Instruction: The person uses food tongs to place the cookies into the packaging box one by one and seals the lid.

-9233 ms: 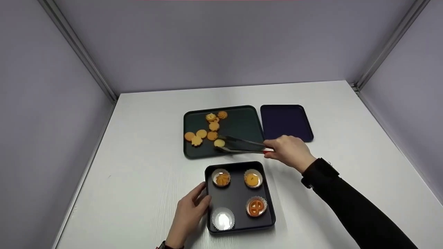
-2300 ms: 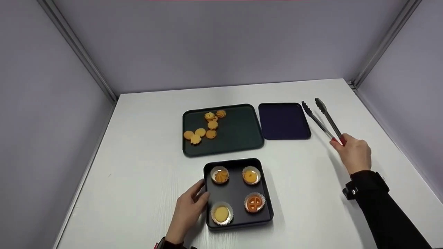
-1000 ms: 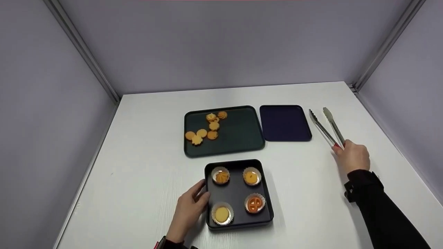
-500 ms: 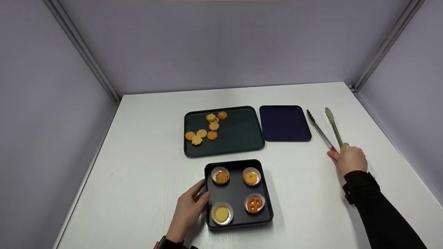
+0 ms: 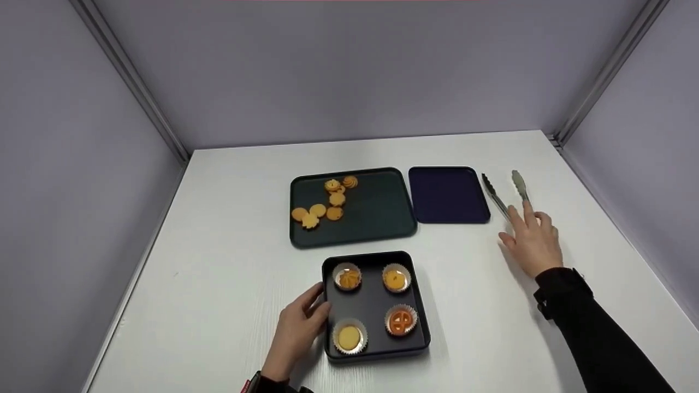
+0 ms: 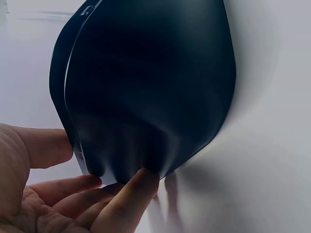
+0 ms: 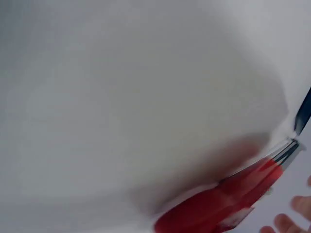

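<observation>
At the left side of a deep black rectangular tin point(image 5: 365, 305), my left hand point(image 5: 295, 333) holds the wall. In the left wrist view, the thumb point(image 6: 48, 147) is at the rim and the other fingers lie against the tin's side point(image 6: 150, 97). Paper cups in the tin's corners each bear a cookie, among them a plain round cookie point(image 5: 349, 338) and an orange pretzel-like cookie point(image 5: 400, 320). My right hand point(image 5: 534, 245) is spread over the tongs point(image 5: 520, 184), which lie with their tips apart. Their red handle point(image 7: 204, 208) shows below the fingers in the right wrist view.
Behind the tin, a dark green tray point(image 5: 377, 207) bears several cookies on its left half. A dark blue tray point(image 5: 449, 195) stands to its right, between it and the tongs. All sit on a white table point(image 5: 229, 229) with grey walls around it.
A round pale cookie came from the green tray into the tin's near left cup. My right hand carried the tongs to the right, laid them down and let go. The left hand stayed put.
</observation>
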Motion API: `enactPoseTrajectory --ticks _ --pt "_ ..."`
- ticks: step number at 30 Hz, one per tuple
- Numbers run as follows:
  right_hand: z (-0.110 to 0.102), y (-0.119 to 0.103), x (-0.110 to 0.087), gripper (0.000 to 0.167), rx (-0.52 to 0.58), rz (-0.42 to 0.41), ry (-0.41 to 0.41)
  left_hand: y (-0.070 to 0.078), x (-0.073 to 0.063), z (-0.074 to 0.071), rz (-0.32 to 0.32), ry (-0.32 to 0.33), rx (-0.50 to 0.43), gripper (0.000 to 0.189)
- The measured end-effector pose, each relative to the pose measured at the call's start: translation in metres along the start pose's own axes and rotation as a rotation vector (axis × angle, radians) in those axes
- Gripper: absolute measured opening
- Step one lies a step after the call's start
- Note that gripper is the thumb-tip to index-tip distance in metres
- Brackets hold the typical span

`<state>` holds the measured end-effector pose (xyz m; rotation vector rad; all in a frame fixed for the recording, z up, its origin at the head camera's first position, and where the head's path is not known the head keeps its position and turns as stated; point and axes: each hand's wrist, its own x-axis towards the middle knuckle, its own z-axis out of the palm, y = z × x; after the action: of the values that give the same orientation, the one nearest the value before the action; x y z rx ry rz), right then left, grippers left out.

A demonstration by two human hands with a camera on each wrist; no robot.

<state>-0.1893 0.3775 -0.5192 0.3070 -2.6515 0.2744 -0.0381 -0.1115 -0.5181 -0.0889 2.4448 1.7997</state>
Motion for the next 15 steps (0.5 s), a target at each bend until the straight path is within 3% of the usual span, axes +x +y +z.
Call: enactPoseTrajectory --ticks 8,15 --pt "0.012 -0.037 0.013 0.060 0.071 -0.220 -0.246 -0.002 0.001 0.001 0.003 -0.021 -0.025 0.053" --pt "0.027 -0.061 0.016 0.057 0.049 -0.317 -0.315 -0.001 -0.001 0.000 0.020 -0.003 -0.022 0.053"
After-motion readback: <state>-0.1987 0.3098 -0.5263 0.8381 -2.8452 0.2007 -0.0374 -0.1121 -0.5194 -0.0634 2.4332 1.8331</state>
